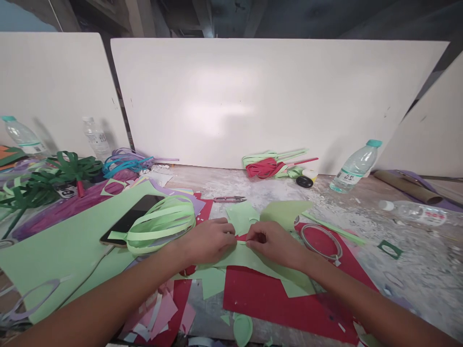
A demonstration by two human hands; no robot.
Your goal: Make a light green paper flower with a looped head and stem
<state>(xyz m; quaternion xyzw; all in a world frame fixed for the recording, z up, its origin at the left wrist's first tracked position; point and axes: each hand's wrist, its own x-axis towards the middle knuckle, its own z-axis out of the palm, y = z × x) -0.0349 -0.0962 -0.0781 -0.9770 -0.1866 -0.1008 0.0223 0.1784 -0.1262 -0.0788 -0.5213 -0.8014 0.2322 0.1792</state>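
Hands: both closed on the light green sheet (249, 260), just below frame centre. Right hand (273, 243) has thumb and index pinched on its upper edge; left hand (213, 241) is curled over the same edge, thumb mostly hidden. Fingertips sit close together with a short bit of edge showing between. Key relation: sheet hangs below the fingertips in frame, toward the wearer. Neither hand is clearly nearer; both touch it. Long axis runs left-right across the frame, one end pointing left under the left hand, the other right and slightly down, under the right wrist. Near stuff: green oval offcut (242, 329) at bottom centre, pink scraps (162, 308) lower left, red paper (260, 291) beneath the sheet. Level with the hands: looped green strips (162, 226) left, overlapping a phone (126, 224); wire coil (339, 246) right, just beside the right wrist. Past the fingertips: snips (230, 199), lying roughly left-right on the scuffed bench (289, 193). Farther: red looped paper (264, 167) upper centre-right, upright bottle (352, 168) right of it, tilted in view. White panel (278, 96) closes off the back.
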